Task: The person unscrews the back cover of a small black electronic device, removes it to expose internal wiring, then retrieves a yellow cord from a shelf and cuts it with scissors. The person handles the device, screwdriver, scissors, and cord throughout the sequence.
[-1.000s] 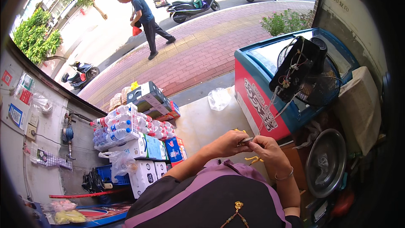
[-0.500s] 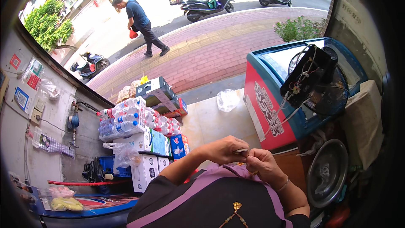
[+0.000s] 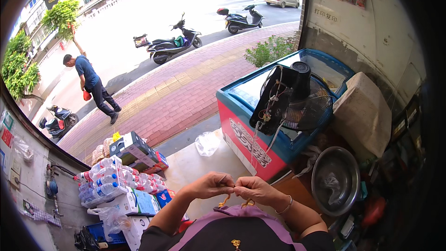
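Observation:
My left hand and my right hand are in front of my chest, fingertips pinched and almost touching. Below them, a thin yellow-orange cord dangles from the left fingers, and a similar yellow-orange length curls under the right. What lies right between the fingertips is too small to make out. A slim dark sliver shows across the left fingers; its kind is unclear. Just beneath the hands is the purple edge of my apron.
At left stand shrink-wrapped bottles on stacked cartons. A blue-and-red chest freezer bearing a dismantled fan is at right, near a metal basin. A plastic bag lies on the floor. Outside, a person walks past parked scooters.
My view has swung right, so the surroundings shift left. My hands have turned from a bunched, overlapping hold to fingertips meeting side by side, and the yellow-orange lengths now hang in plain sight.

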A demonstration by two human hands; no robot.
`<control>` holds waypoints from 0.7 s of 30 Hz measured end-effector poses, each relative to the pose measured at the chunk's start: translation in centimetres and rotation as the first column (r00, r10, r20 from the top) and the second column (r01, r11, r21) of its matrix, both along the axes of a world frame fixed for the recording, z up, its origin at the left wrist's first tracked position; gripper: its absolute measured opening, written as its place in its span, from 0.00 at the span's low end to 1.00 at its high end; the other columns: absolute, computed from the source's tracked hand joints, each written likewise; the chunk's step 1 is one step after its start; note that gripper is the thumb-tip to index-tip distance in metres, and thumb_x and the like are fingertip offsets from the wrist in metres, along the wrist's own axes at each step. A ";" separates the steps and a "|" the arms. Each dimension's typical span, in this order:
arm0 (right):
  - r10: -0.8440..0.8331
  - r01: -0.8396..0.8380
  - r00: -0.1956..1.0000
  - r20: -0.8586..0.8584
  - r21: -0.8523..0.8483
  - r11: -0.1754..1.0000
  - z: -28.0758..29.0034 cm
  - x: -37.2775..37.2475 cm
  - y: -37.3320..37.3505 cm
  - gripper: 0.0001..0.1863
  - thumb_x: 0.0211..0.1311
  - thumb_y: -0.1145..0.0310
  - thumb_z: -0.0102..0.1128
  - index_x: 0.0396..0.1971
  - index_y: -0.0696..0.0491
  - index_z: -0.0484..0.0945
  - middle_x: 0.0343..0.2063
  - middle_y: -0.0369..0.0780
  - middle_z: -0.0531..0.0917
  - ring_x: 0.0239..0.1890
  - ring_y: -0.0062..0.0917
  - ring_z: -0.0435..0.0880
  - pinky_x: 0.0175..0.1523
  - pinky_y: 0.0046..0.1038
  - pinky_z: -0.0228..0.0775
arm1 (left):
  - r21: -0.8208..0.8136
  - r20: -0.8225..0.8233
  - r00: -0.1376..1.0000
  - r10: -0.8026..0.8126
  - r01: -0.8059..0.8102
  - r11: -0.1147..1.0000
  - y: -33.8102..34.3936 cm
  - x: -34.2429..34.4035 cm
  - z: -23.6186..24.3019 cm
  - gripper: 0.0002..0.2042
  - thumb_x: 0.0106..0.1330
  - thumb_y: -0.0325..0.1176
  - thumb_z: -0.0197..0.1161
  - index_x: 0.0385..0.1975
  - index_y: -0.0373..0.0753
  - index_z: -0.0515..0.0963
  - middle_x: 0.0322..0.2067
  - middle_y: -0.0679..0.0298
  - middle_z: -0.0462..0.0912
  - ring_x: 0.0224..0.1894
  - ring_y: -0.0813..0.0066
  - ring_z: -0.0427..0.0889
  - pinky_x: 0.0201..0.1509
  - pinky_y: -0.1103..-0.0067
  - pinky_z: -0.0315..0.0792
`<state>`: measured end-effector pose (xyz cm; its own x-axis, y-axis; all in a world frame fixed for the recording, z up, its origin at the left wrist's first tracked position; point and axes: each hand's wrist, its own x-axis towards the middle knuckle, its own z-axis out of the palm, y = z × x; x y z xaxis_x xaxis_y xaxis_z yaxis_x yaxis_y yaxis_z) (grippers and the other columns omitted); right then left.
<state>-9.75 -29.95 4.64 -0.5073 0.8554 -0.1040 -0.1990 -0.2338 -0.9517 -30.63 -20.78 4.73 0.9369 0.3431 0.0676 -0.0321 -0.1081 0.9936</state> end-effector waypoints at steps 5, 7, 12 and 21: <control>-0.027 -0.084 0.943 0.330 0.317 0.945 1.6 1.0 0.8 0.10 0.64 0.68 0.59 0.41 0.56 0.74 0.33 0.34 0.71 0.26 0.13 0.67 0.31 0.17 0.63 | -0.244 -0.013 0.948 0.318 -0.312 0.918 0.9 0.9 -1.7 0.06 0.68 0.29 0.59 0.33 0.34 0.77 0.32 0.68 0.78 0.35 0.85 0.75 0.40 0.85 0.69; -0.019 -0.269 0.820 0.571 0.416 0.869 3.6 1.7 1.1 0.14 0.58 0.75 0.60 0.45 0.59 0.74 0.39 0.41 0.73 0.28 0.23 0.74 0.36 0.22 0.69 | -0.318 0.129 0.910 0.395 -0.339 0.885 1.2 1.5 -1.8 0.05 0.67 0.29 0.59 0.33 0.34 0.78 0.34 0.67 0.79 0.36 0.85 0.76 0.42 0.84 0.69; -0.417 0.043 0.832 0.365 0.708 0.705 4.9 1.4 2.9 0.04 0.59 0.83 0.55 0.33 0.61 0.77 0.30 0.41 0.76 0.32 0.26 0.80 0.38 0.22 0.71 | -0.531 0.060 0.828 0.558 -0.447 0.720 2.2 1.7 -2.4 0.07 0.69 0.32 0.56 0.33 0.36 0.75 0.25 0.66 0.79 0.29 0.81 0.78 0.34 0.84 0.72; -0.479 0.493 0.870 -0.119 0.184 0.850 3.1 0.0 4.7 0.09 0.68 0.80 0.45 0.45 0.61 0.73 0.39 0.40 0.79 0.40 0.20 0.83 0.44 0.18 0.76 | -0.749 0.154 0.797 0.583 -0.291 0.595 1.9 2.4 -3.0 0.08 0.70 0.33 0.55 0.42 0.35 0.74 0.27 0.65 0.78 0.23 0.86 0.70 0.28 0.88 0.64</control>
<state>-9.76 -25.26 7.77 -0.0210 0.9930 0.1162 -0.3008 0.1046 -0.9479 -28.24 -18.89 1.68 0.6116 0.7881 -0.0696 -0.5195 0.4664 0.7159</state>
